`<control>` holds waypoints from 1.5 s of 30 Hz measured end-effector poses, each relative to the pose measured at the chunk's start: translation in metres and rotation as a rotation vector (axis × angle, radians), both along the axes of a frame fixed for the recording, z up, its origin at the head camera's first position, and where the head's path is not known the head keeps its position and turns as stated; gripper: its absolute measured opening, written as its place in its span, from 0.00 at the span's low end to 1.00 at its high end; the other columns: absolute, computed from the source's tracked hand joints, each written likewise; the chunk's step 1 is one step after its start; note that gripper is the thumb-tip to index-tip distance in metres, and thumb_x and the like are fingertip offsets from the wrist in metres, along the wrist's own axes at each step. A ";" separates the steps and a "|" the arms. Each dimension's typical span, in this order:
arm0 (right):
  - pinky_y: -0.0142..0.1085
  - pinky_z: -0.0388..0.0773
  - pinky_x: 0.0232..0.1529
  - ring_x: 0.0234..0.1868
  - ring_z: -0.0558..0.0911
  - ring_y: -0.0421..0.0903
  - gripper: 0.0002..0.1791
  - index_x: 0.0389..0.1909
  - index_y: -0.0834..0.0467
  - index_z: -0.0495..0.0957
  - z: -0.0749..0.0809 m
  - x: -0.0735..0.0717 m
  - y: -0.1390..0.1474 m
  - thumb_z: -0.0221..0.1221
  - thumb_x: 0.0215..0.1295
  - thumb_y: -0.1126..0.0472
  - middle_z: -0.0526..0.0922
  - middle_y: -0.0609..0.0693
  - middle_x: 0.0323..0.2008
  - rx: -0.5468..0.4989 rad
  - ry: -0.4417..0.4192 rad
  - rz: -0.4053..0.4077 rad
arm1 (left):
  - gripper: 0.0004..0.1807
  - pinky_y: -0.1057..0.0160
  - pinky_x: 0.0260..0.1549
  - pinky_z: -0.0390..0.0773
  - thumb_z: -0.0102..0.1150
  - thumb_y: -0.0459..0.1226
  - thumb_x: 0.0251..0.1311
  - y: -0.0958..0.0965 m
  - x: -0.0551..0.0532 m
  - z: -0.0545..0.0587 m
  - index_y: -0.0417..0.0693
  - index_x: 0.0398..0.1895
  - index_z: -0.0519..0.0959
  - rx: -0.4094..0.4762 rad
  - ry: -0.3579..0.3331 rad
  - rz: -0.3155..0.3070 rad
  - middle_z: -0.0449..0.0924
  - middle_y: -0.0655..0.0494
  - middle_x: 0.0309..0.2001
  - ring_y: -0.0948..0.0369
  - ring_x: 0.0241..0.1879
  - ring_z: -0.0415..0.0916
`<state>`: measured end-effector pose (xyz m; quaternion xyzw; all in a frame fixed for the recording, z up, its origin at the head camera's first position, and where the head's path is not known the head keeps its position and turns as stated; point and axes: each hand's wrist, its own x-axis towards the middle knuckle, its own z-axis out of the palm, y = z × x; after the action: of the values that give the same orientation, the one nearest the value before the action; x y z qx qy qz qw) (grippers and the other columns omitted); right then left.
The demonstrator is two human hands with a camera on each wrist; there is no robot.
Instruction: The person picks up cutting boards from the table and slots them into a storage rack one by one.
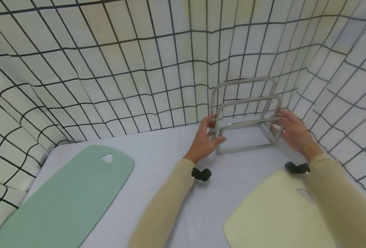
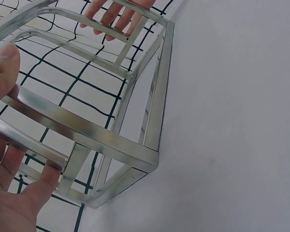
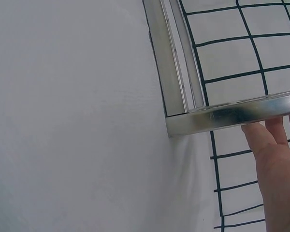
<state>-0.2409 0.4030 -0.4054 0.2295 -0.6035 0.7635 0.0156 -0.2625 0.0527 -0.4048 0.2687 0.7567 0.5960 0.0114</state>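
A silver metal rack (image 1: 249, 100) with several upright loops stands on the white surface near the back right corner. At its left end my left hand (image 1: 202, 143) grips the frame; in the left wrist view the thumb lies on one bar of the rack (image 2: 87, 124) and the fingers are at another. My right hand (image 1: 295, 134) holds the opposite end, its fingers around the side bars. In the right wrist view fingertips of the right hand (image 3: 280, 169) meet the edge of a bar, and its thumb is out of sight.
A green cutting board (image 1: 68, 199) lies flat at the left. A pale yellow cutting board (image 1: 272, 210) lies at the front right, partly under the right forearm. White cloth walls with a black grid (image 1: 170, 69) enclose the back and sides.
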 end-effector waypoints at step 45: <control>0.34 0.78 0.66 0.62 0.78 0.42 0.22 0.72 0.61 0.66 0.003 -0.007 -0.009 0.39 0.83 0.67 0.76 0.47 0.63 -0.087 -0.030 0.093 | 0.46 0.51 0.73 0.73 0.70 0.33 0.61 -0.015 0.003 0.009 0.58 0.78 0.55 -0.018 -0.023 0.022 0.69 0.46 0.64 0.53 0.66 0.69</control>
<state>-0.2480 0.3936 -0.4023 0.2452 -0.5587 0.7921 -0.0191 -0.2599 0.0376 -0.3955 0.2534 0.7646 0.5923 0.0160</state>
